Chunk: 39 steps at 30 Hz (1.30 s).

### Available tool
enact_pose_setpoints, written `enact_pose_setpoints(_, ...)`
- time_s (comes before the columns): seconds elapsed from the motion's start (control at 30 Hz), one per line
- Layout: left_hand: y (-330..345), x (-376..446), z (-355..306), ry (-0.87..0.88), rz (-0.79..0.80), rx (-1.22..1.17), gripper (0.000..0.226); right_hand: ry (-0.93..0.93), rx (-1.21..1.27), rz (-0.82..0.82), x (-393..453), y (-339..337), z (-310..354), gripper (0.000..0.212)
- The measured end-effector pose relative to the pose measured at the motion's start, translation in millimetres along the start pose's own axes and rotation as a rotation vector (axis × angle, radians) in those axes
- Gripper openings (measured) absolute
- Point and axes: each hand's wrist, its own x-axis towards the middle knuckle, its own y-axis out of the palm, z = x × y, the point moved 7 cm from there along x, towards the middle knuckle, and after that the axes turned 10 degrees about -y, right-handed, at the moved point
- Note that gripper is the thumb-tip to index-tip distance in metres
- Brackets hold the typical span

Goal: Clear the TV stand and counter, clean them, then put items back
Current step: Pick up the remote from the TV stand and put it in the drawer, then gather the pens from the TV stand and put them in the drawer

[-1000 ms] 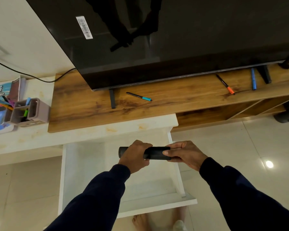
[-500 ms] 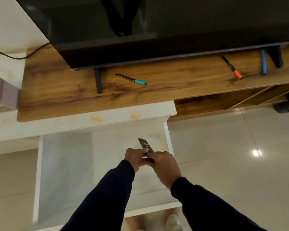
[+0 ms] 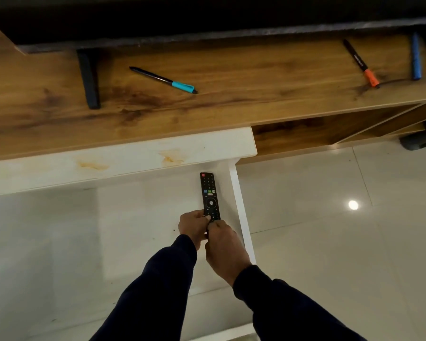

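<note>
A black TV remote (image 3: 209, 193) points away from me, buttons up, low inside the open white drawer (image 3: 239, 200) near its right wall. My left hand (image 3: 193, 227) and my right hand (image 3: 223, 247) both grip its near end. On the wooden TV stand (image 3: 231, 107) lie a black pen with a teal cap (image 3: 164, 80), a black marker with an orange cap (image 3: 360, 62) and a blue marker (image 3: 415, 56). The TV's lower edge (image 3: 207, 36) and its left foot (image 3: 89, 78) stand above the pens.
A white counter strip (image 3: 121, 159) with yellowish stains fronts the stand. Open wooden shelves (image 3: 342, 129) sit under the stand at right, with a dark object (image 3: 421, 141) at the floor's far right. Glossy tiled floor (image 3: 330, 230) lies to the right of the drawer.
The remote has turned from crosswise in both hands to pointing away, buttons up, and has come down into the drawer. My view has moved closer and rightward; the organiser at left is out of frame.
</note>
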Motion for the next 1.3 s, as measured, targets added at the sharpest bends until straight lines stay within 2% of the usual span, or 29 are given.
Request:
enact_pose_setpoints(0.23,3,45,11,0.019,-0.104,0.058,0.031,0.035,-0.055,0.226,-3,18,-8,0.030)
enact_pose_setpoints(0.47,4,55,12,0.046,-0.148,0.108,0.028,0.072,-0.097,0.246,-1,20,-15,0.032)
enact_pose_setpoints(0.57,-4,43,11,0.061,-0.053,0.193,0.033,0.111,-0.095,0.210,-1,12,-13,0.029)
enact_pose_setpoints(0.67,-19,9,-7,0.206,0.011,0.400,0.029,0.140,-0.069,0.191,-4,4,-7,0.027)
enact_pose_setpoints(0.73,-30,-21,-32,0.373,-0.016,0.567,0.023,0.151,-0.073,0.187,-7,-4,1,0.027)
enact_pose_setpoints(0.8,-38,-55,-64,0.508,-0.013,0.727,0.017,0.163,-0.074,0.177,-10,-14,9,0.029)
enact_pose_setpoints(0.9,-36,-114,-129,0.664,0.099,0.958,0.006,0.179,-0.094,0.146,-13,-39,24,0.030)
enact_pose_setpoints(0.97,-30,-154,-178,0.786,0.101,1.044,0.011,0.175,-0.119,0.103,-16,-62,34,0.027)
enact_pose_setpoints(1.07,-22,-202,-251,0.967,-0.030,1.086,0.015,0.147,-0.131,0.052,-15,-96,47,0.024)
enact_pose_setpoints(1.17,-14,-230,-302,1.164,-0.238,1.159,0.007,0.125,-0.140,-0.009,-10,-134,50,0.020)
enact_pose_setpoints(1.2,-11,-231,-312,1.206,-0.295,1.211,0.010,0.118,-0.132,-0.042,-8,-149,49,0.019)
enact_pose_setpoints(1.3,-2,-210,-327,1.210,-0.413,1.455,0.040,0.105,-0.134,-0.164,-1,-197,34,0.018)
